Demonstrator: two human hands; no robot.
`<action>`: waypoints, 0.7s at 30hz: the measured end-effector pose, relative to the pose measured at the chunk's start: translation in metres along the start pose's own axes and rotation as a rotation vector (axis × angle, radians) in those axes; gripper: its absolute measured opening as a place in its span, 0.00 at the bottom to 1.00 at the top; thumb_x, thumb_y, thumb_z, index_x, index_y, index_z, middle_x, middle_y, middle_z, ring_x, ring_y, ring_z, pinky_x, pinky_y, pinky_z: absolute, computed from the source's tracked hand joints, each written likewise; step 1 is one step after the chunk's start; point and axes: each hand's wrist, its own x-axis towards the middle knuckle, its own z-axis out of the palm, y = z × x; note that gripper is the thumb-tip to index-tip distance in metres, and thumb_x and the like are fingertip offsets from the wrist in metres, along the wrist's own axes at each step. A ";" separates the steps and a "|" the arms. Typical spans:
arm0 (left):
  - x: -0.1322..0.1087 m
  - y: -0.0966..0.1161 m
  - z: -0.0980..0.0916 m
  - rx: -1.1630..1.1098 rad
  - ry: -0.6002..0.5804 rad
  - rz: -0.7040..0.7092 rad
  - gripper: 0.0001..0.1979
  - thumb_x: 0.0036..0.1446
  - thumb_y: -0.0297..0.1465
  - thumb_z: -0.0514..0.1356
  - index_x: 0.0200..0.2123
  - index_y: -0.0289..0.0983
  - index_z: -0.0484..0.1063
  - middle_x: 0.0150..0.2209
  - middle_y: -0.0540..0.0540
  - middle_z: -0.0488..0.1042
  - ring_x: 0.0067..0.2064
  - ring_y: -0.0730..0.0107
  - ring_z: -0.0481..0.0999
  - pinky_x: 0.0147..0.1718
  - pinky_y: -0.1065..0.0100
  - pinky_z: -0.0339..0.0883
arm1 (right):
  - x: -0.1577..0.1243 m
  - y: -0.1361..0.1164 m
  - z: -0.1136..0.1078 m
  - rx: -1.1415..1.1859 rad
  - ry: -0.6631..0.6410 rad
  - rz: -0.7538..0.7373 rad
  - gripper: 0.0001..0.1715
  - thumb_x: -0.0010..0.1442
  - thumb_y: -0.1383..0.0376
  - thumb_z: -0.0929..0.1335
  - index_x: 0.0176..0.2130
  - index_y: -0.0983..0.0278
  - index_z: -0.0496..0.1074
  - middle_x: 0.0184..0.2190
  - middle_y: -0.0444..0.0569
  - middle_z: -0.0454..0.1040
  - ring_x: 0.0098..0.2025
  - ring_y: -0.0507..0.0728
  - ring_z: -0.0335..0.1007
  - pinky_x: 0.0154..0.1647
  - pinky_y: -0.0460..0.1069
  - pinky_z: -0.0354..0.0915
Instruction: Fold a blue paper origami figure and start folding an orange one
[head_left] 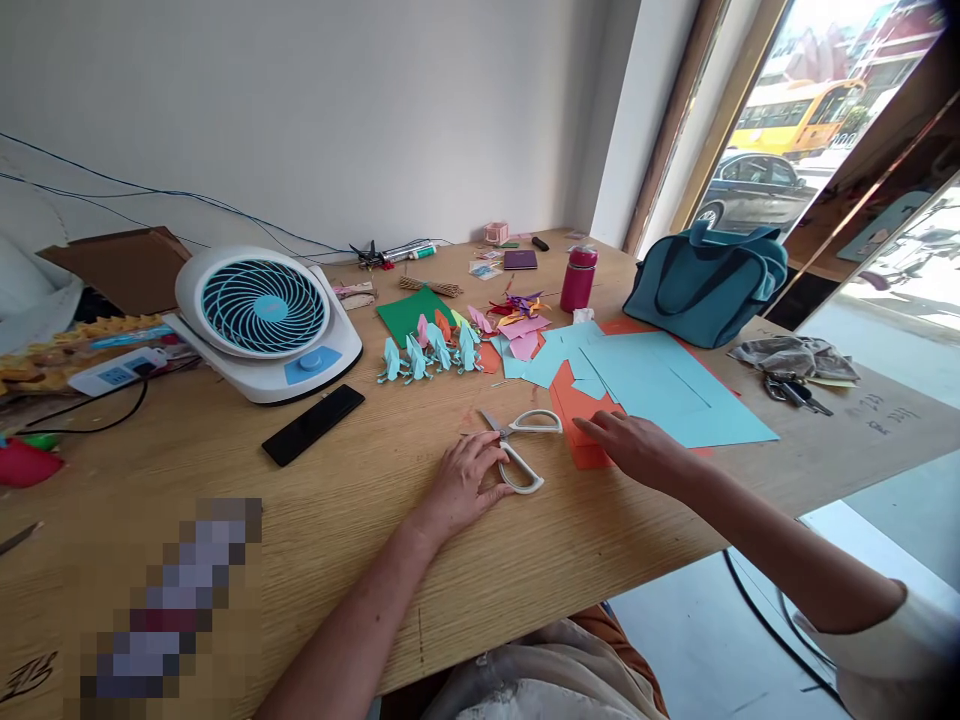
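My left hand [466, 482] rests on the wooden table [360, 520], fingers curled loosely, fingertips touching the handle of white-handled scissors [521, 445]. My right hand [634, 447] lies flat with fingers stretched out on a stack of orange paper [576, 405], beside large light-blue sheets [667, 385]. A row of small blue folded paper figures [427, 357] stands behind the scissors, with pink and orange folded pieces [517, 330] and a green sheet [409, 312] further back.
A white and blue desk fan [266, 320] and a black phone [313, 424] lie at left, with a power strip [112, 372]. A red bottle [578, 279], a teal bag [705, 280], keys [795, 390] and crumpled cloth sit at right. The table's edge runs near my body.
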 end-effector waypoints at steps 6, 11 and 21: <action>-0.001 -0.002 0.002 -0.004 0.006 0.011 0.15 0.59 0.41 0.63 0.47 0.41 0.71 0.61 0.42 0.66 0.62 0.55 0.65 0.60 0.50 0.62 | 0.009 -0.003 0.003 -0.020 0.054 0.035 0.33 0.54 0.80 0.60 0.58 0.64 0.64 0.36 0.54 0.73 0.32 0.58 0.66 0.30 0.51 0.57; -0.002 -0.001 0.000 -0.005 0.038 0.008 0.16 0.60 0.41 0.63 0.49 0.41 0.72 0.61 0.40 0.67 0.61 0.54 0.66 0.60 0.50 0.62 | 0.006 0.000 0.013 0.025 0.146 0.128 0.27 0.60 0.78 0.58 0.58 0.67 0.63 0.35 0.53 0.73 0.30 0.57 0.67 0.27 0.50 0.55; 0.032 0.047 0.017 0.002 0.077 0.117 0.12 0.62 0.28 0.59 0.48 0.41 0.73 0.53 0.45 0.75 0.59 0.58 0.67 0.58 0.53 0.61 | -0.023 0.010 0.006 0.259 0.238 0.117 0.16 0.70 0.66 0.58 0.54 0.61 0.66 0.47 0.53 0.76 0.44 0.59 0.73 0.40 0.51 0.67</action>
